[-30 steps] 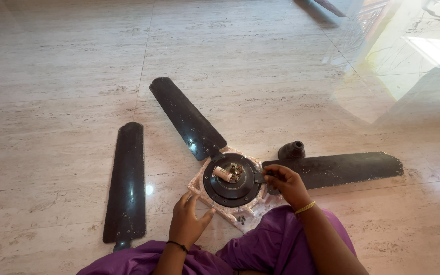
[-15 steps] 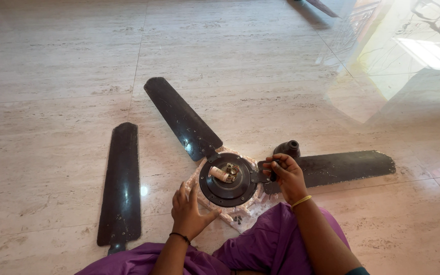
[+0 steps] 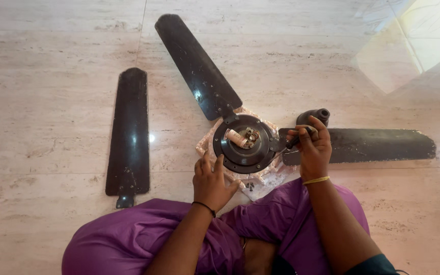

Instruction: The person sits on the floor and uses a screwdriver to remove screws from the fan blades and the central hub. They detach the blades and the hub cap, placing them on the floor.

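Note:
A dark ceiling-fan motor hub [image 3: 244, 143] lies on a pinkish-white pad [image 3: 207, 145] on the floor, with a pale wire bundle at its centre. One dark blade [image 3: 194, 66] runs from the hub to the upper left. A second blade [image 3: 378, 145] lies to the right. My right hand [image 3: 311, 147] is closed on this blade's dark inner end, right beside the hub. My left hand [image 3: 211, 181] rests with spread fingers against the hub's near rim. A few small screws [image 3: 249, 187] lie on the pad between my hands.
A third, detached blade [image 3: 128, 130] lies flat on the tile floor [image 3: 52, 102] to the left. A dark cup-shaped fan cover [image 3: 314, 116] sits just behind my right hand. My purple-clad legs [image 3: 143, 234] fill the bottom of the view.
The view has dropped and moved closer, so everything sits higher in frame. My left hand has shifted up onto the hub's near rim. My right hand stays on the right blade's inner end.

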